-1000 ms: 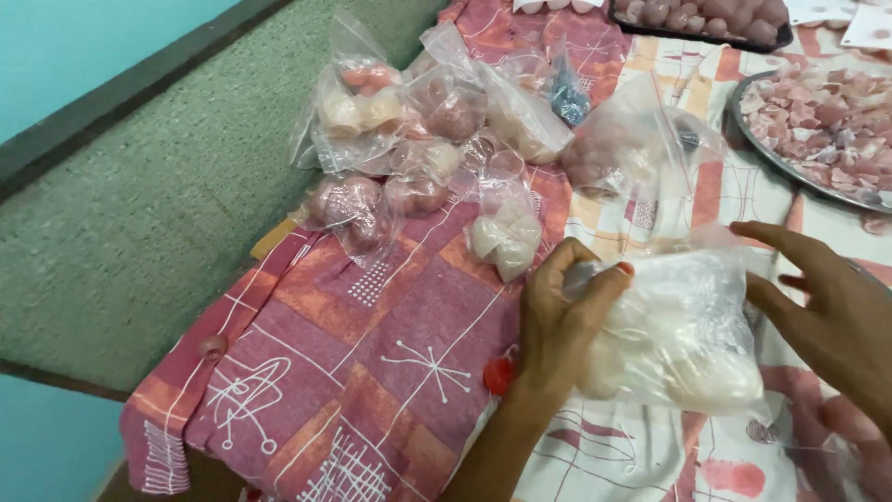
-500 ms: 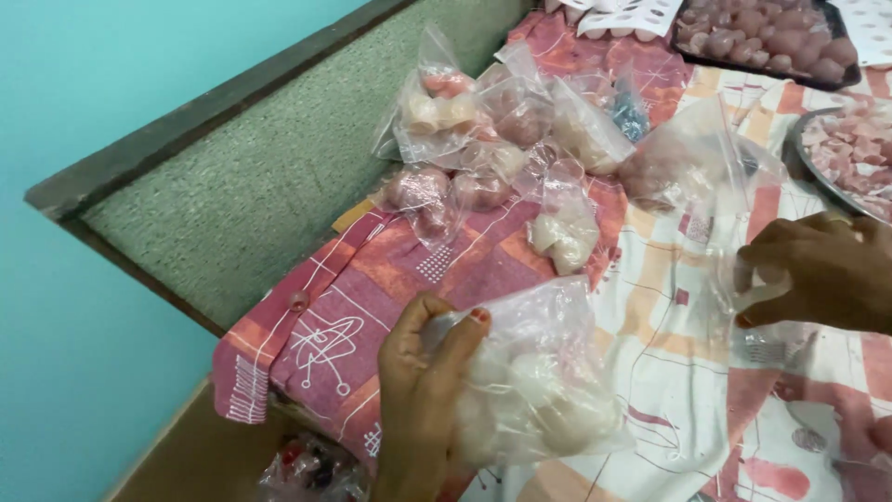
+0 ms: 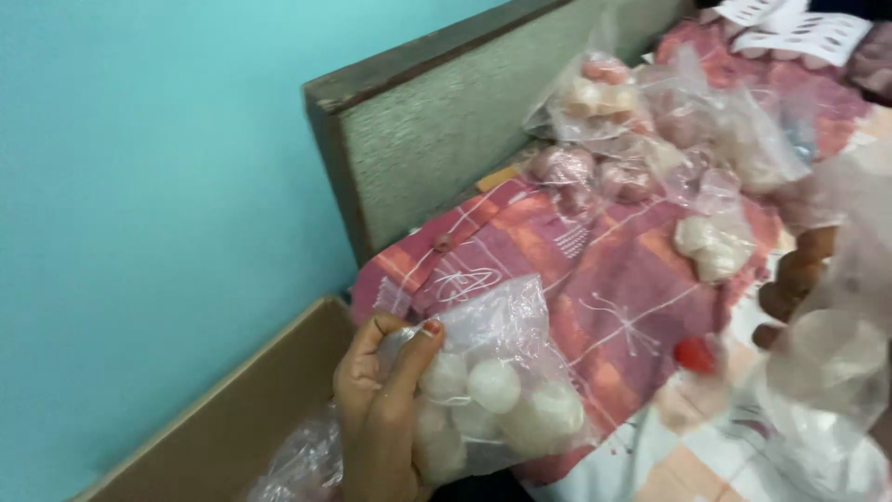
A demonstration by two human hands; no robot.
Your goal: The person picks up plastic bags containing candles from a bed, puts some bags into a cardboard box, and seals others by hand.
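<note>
My left hand (image 3: 376,418) grips a clear plastic bag of white balls (image 3: 492,390) and holds it low at the left, over the edge of a cardboard box (image 3: 232,418). At the right edge my right hand (image 3: 794,284) holds an empty-looking clear plastic bag (image 3: 836,372), which partly hides its fingers. Several more filled clear bags (image 3: 650,139) of pink and white pieces lie in a heap on the pink patterned cloth (image 3: 595,279) farther back.
A grey-green padded headboard with a dark wooden frame (image 3: 418,139) runs along the turquoise wall (image 3: 139,186). More crumpled plastic (image 3: 297,465) lies in the box. White printed papers (image 3: 799,28) sit at the top right.
My left hand has carried the bag of white balls left and down, off the cloth toward the box. The view has swung left. My right hand stays at the right with the other bag.
</note>
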